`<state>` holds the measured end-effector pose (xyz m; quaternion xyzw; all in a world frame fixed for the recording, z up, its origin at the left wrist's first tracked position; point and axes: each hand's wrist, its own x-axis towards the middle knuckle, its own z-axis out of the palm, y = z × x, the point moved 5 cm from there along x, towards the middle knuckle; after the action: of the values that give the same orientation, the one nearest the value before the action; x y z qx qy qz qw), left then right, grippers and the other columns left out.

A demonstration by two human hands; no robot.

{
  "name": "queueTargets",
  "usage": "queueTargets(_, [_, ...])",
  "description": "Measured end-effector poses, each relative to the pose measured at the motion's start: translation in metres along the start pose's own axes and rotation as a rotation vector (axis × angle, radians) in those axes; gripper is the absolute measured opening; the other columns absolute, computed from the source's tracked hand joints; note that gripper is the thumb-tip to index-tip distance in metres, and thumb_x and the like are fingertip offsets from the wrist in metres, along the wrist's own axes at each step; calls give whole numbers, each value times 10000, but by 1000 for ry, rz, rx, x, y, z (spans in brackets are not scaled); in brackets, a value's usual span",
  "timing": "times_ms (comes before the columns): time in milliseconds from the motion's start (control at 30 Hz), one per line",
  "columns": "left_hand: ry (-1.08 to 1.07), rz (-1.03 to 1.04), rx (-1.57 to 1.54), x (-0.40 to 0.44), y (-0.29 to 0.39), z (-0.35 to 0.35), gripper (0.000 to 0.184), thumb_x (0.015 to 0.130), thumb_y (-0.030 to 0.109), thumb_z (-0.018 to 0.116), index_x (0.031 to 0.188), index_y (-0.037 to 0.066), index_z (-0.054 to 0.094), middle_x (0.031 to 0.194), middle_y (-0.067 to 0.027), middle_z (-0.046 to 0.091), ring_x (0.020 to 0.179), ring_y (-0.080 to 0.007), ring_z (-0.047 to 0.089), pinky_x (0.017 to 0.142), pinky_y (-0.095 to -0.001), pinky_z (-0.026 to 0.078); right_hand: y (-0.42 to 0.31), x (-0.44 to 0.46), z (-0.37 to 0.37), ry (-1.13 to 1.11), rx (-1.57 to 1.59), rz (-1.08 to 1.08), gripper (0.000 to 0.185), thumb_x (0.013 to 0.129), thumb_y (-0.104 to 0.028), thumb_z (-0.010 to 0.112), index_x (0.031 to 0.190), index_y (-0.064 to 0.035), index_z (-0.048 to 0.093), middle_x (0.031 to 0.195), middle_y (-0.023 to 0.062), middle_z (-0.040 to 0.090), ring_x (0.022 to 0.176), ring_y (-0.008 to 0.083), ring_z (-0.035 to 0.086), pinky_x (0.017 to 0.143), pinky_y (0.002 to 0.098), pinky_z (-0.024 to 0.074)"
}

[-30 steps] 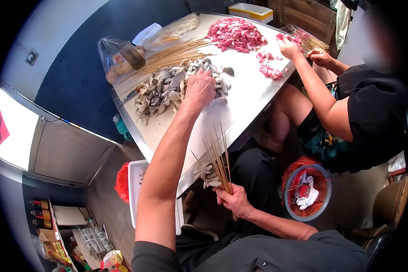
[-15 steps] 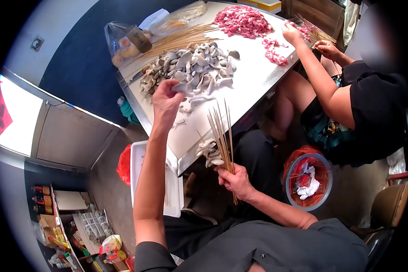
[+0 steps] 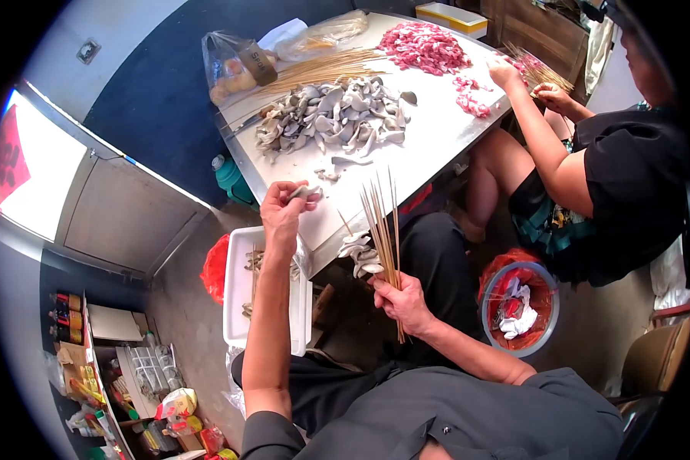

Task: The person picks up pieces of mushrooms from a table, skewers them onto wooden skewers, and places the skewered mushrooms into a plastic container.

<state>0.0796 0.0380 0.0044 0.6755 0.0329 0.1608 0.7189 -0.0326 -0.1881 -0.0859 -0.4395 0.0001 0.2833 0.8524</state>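
Above the near end of the table (image 3: pixel 429 138), pinched between the thumb and fingers of your left hand (image 3: pixel 282 215), is a small mushroom piece (image 3: pixel 308 192), pale grey and curled, partly hidden by your fingertips. Your right hand (image 3: pixel 406 300) grasps a bundle of skewers (image 3: pixel 389 257), thin and straw-coloured, upper ends fanning out; just left of it, threaded mushrooms (image 3: pixel 358 253), whitish and folded, crowd one stick whose tip pokes out above them. They overlap too much to count, and your right hand covers where the sticks pass through it. Farther up lies a mushroom heap (image 3: pixel 333 115), grey caps tangled with paler stems. Your left forearm blocks part of the white tray (image 3: pixel 231 291); whatever the co-worker's raised hand (image 3: pixel 504 73) holds is hard to tell.
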Motion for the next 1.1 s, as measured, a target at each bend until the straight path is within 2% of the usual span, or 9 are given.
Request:
queueTargets(67, [-14, -52, -97, -15, 0, 7, 161, 847, -71, 535, 989, 3, 517, 1105, -210, 621, 885, -275, 674, 748, -313, 558, -1, -1, 4, -8, -8, 2, 142, 934, -179, 588, 1002, -57, 610, 641, 16, 559, 406, 17, 344, 377, 177, 249])
queueTargets(400, [-27, -77, -292, -57, -3, 29, 191, 872, -47, 548, 1054, 5, 569, 1144, -176, 622, 934, -268, 663, 818, -341, 548, 2, -6, 8, -22, -16, 33, 148, 929, -191, 590, 998, -63, 617, 636, -4, 549, 433, 15, 357, 401, 178, 257])
queueTargets(500, [-33, -81, -356, -61, -4, 31, 186, 868, -49, 548, 1044, 8, 569, 1154, -181, 618, 943, -271, 661, 840, -354, 547, 3, -5, 7, -12, -26, 25, 134, 937, -171, 579, 1005, -60, 613, 634, 16, 559, 400, 15, 339, 373, 179, 242])
queueTargets(733, [-41, 29, -358, -61, 1, 34, 170, 843, -76, 555, 993, -1, 583, 1165, -196, 604, 966, -293, 653, 865, -370, 542, 4, -5, 7, -14, -33, 27, 126, 940, -163, 570, 1002, -62, 614, 631, 17, 557, 396, 18, 333, 371, 181, 239])
queueTargets(800, [-51, 57, -342, -62, 1, 34, 174, 837, -87, 549, 986, -3, 584, 1170, -199, 599, 972, -298, 650, 869, -371, 540, 0, -7, 10, -16, -40, 33, 153, 924, -194, 594, 996, -60, 618, 635, 3, 552, 433, 19, 363, 399, 181, 265])
queueTargets(867, [-69, -24, -291, -64, -5, 33, 157, 837, -78, 539, 977, -19, 580, 1166, -209, 596, 986, -309, 640, 877, -384, 536, 0, -8, 9, -4, -47, 44, 153, 923, -195, 596, 994, -61, 618, 634, 4, 551, 432, 19, 363, 399, 181, 265])
queueTargets(1000, [-138, -53, -334, -71, -5, 27, 137, 838, -48, 540, 969, -37, 577, 1156, -219, 597, 989, -316, 636, 884, -395, 531, 5, -11, 4, 12, -66, 88, 153, 917, -200, 607, 987, -65, 618, 628, 5, 546, 428, 19, 360, 396, 182, 262])
queueTargets(1067, [-179, -104, -486, -75, -2, 25, 143, 845, -14, 541, 977, -55, 576, 1144, -230, 598, 993, -339, 634, 907, -414, 521, 6, -12, 5, 4, -67, 92, 151, 916, -201, 610, 985, -67, 618, 624, 3, 544, 426, 19, 359, 394, 182, 260])
queueTargets(1100, [-88, -162, -401, -79, -4, 24, 122, 850, 8, 558, 952, -43, 602, 1106, -196, 631, 935, -248, 642, 861, -339, 521, 6, -13, 6, -3, -66, 92, 150, 914, -203, 613, 983, -70, 618, 619, 0, 541, 424, 19, 357, 392, 182, 258])
